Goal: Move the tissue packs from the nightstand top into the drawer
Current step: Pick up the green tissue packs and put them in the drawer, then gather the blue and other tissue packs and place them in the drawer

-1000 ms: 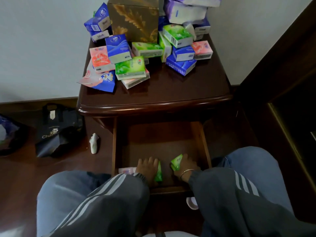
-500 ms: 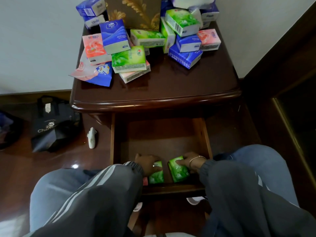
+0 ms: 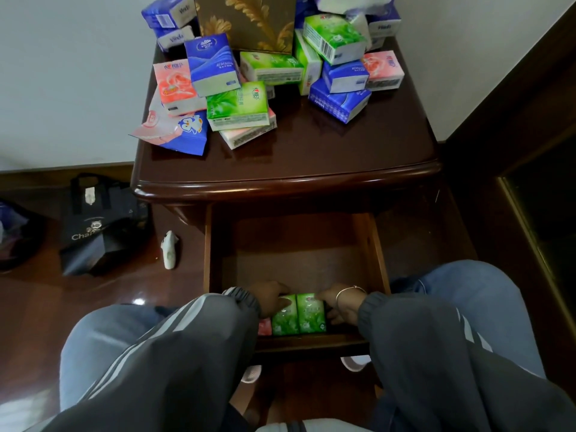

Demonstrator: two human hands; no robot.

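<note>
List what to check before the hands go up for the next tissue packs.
1. The two green packs lie flat, side by side, at the front of the drawer: ok.
2. Grip released: the left hand and the right hand both touch those packs: cannot tell.
3. Room behind them on the drawer's bare floor: ok.
4. The pink pack beside them, mostly hidden by the left sleeve, lies flat: cannot tell.
5. The nightstand top emptied: not ok, a pile remains.
6. The front green pack of the pile is uncovered for picking: ok.
</note>
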